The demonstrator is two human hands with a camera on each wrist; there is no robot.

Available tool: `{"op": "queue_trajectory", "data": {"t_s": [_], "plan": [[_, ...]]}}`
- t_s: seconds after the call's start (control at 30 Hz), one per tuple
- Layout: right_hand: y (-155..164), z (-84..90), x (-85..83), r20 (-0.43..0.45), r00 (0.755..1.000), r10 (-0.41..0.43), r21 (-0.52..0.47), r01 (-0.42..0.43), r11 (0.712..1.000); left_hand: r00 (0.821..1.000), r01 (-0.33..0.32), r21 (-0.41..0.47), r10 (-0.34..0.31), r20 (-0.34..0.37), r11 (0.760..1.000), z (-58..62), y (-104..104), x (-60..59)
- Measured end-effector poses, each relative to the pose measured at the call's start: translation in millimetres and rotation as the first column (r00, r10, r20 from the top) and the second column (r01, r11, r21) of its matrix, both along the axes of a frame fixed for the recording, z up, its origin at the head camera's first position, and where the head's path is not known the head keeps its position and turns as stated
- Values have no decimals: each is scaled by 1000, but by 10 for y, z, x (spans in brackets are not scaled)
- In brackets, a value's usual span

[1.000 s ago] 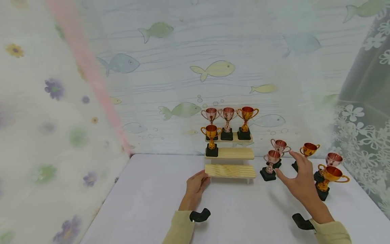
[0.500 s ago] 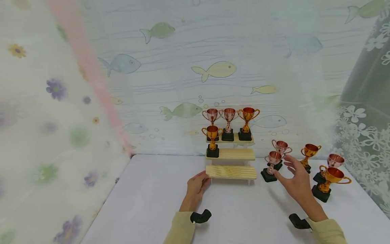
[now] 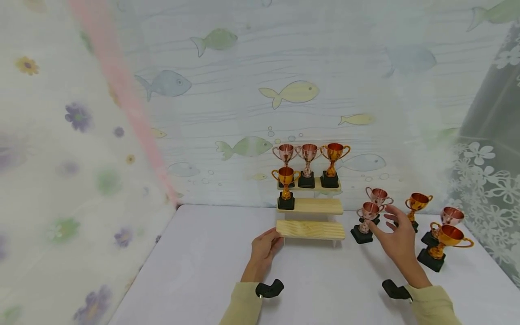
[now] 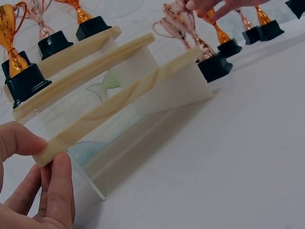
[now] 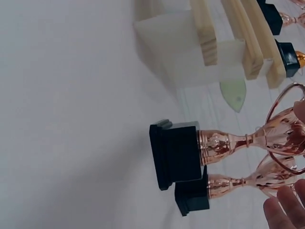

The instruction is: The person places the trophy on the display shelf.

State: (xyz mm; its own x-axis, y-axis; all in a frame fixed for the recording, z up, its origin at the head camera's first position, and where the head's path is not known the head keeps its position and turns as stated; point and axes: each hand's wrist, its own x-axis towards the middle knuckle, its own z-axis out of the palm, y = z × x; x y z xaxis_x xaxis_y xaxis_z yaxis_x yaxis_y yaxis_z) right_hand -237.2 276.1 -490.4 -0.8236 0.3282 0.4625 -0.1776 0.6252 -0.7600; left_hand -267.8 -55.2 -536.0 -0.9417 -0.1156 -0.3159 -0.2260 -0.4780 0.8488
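My left hand [image 3: 262, 250] pinches the left end of the lowest step of a three-tier wooden display stand [image 3: 310, 229], thumb above and fingers below in the left wrist view. Right of the stand, my right hand [image 3: 399, 241] is at a small rose-gold trophy cup [image 3: 370, 210] on a black base. In the right wrist view the thumb overlaps the cup of this trophy [image 5: 219, 147], with the fingers [image 5: 281, 210] spread apart on its other side. A second rose-gold trophy [image 3: 379, 195] stands close behind it.
The top step bears two rose-gold trophies [image 3: 308, 155] and a gold one [image 3: 335, 155]. Another gold trophy [image 3: 286, 178] stands at the left of the middle step. Farther right on the white table [image 3: 203, 253] are two gold trophies [image 3: 448, 237] and a rose-gold one [image 3: 452, 215].
My right hand has moved left and closer to the front rose-gold trophy, its thumb and fingers coming nearer together. The left hand keeps its hold on the stand. The head view has shifted slightly.
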Motion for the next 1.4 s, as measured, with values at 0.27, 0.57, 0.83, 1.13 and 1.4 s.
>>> {"op": "queue_trajectory", "data": {"t_s": [0.27, 0.57, 0.83, 1.13, 1.4], "plan": [[-23, 21, -111, 84, 996, 13, -86, -6, 996, 1000, -2, 10, 2, -2, 1000, -6, -5, -5], [-46, 17, -173, 128, 987, 99, -218, -70, 973, 1000, -15, 34, 15, -13, 999, 16, 8, -9], [-65, -16, -177, 114, 989, 99, -261, -67, 963, 1000, 0, 43, 2, -30, 999, 18, -3, 10], [-68, -56, -120, 48, 995, 86, -299, -68, 952, 1000, 4, 49, -2, -30, 999, 14, -9, 5], [-162, 83, 18, 30, 995, 91, -289, -78, 954, 1000, -2, 47, 2, -5, 999, 11, -15, -12]]}}
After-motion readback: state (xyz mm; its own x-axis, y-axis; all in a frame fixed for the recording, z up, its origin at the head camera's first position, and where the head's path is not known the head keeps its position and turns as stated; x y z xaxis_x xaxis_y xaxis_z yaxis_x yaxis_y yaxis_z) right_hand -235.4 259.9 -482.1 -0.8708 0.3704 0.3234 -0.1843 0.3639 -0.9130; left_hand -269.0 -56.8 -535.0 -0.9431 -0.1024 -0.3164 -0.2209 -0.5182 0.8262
